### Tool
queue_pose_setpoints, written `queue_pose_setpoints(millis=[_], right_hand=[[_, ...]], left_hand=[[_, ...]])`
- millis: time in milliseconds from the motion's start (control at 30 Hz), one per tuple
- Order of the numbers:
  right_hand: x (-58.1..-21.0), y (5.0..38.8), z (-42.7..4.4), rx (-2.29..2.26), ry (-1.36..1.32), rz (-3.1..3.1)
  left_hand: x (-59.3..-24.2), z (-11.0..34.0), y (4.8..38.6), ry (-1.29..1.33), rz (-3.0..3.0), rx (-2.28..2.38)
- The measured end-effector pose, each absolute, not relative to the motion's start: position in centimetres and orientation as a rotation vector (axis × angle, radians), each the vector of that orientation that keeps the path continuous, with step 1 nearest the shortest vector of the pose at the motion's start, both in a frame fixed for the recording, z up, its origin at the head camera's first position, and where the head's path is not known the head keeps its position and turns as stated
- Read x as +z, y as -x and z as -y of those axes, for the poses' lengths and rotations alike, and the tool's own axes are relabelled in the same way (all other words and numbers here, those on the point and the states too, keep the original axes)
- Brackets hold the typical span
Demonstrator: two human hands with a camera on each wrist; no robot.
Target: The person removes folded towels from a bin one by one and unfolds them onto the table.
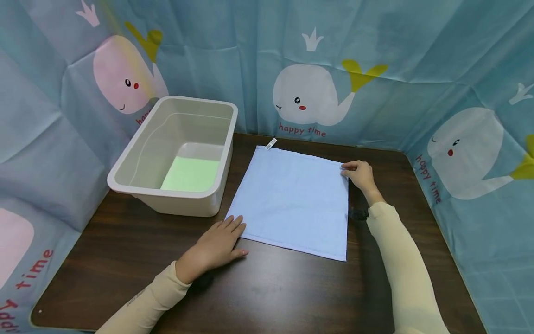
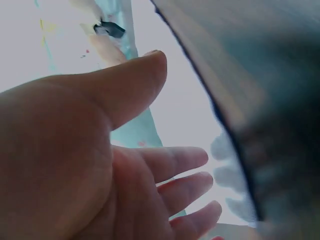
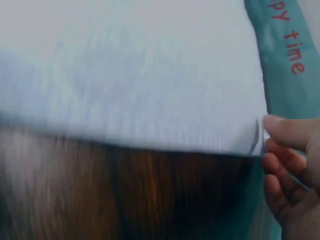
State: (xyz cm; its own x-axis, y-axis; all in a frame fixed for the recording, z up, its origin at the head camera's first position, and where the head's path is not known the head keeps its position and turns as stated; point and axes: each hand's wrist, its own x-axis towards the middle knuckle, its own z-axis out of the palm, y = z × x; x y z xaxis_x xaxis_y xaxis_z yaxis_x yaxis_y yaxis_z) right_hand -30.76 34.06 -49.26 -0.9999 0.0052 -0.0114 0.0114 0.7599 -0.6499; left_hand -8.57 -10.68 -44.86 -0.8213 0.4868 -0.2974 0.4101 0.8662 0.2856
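Note:
A light blue square towel (image 1: 292, 199) lies spread flat on the dark wooden table, a small white tag (image 1: 271, 143) sticking out at its far left corner. My right hand (image 1: 359, 175) pinches the far right corner between thumb and fingers; the right wrist view shows that corner of the towel (image 3: 200, 100) slightly raised at the fingertips. My left hand (image 1: 219, 243) lies palm down at the near left corner, its straight fingers touching the cloth. In the left wrist view the left hand (image 2: 135, 165) has its thumb and fingers apart.
A grey plastic bin (image 1: 196, 202) stands to the left of the towel, with a light green cloth (image 1: 192, 175) flat on its bottom. Blue curtains (image 1: 250, 69) with whale prints rise behind and beside the table (image 1: 271, 297).

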Motion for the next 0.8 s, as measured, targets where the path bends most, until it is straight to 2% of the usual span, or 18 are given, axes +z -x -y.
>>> queue_pose_setpoints(millis=[133, 500, 800], right_hand=[[-49.4, 30.8, -34.3, -1.014, -0.023, -2.97], [-49.2, 32.7, -33.1, -0.937, 0.157, -2.918], [-49.0, 32.9, -32.0, -0.923, 0.163, -2.966]], left_hand=[[-45.0, 11.1, 8.7, -0.669, -2.66, 0.299], [-43.8, 10.3, 8.3, -0.617, -2.635, 0.304], [-45.1, 9.6, 10.1, -0.857, -2.708, 0.304]])
